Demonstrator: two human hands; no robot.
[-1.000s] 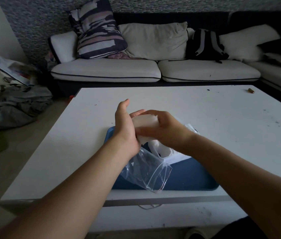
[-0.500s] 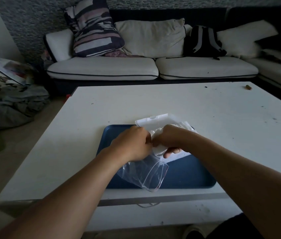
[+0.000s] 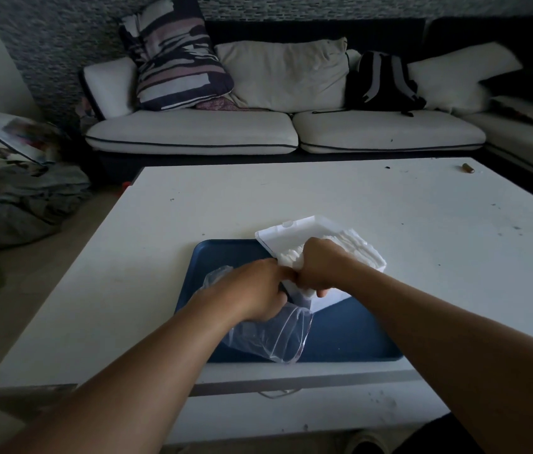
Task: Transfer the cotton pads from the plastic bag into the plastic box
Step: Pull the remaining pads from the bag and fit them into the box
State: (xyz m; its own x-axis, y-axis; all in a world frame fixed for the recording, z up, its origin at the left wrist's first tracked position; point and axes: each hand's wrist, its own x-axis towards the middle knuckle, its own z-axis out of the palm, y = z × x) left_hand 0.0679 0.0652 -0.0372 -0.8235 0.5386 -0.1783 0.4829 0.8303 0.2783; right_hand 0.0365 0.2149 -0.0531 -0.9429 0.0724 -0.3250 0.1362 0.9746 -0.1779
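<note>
We were nearly done: right hand [image 3: 319,268] gripped the last pads [image 3: 340,247] into the box [image 3: 294,229] at tray's [image 3: 356,335] 1 o'clock; left hand [image 3: 255,290] held the bag [image 3: 271,339], which looked empty.

Pretty clearly someone's living room at home; a white cushioned corner sofa [image 3: 284,131] runs across the top, striped throw pillow [image 3: 173,54] and black backpack [image 3: 384,81] on it; low white coffee table [image 3: 291,198] in front; crumpled grey clothes [image 3: 13,204] heaped at the left.
</note>
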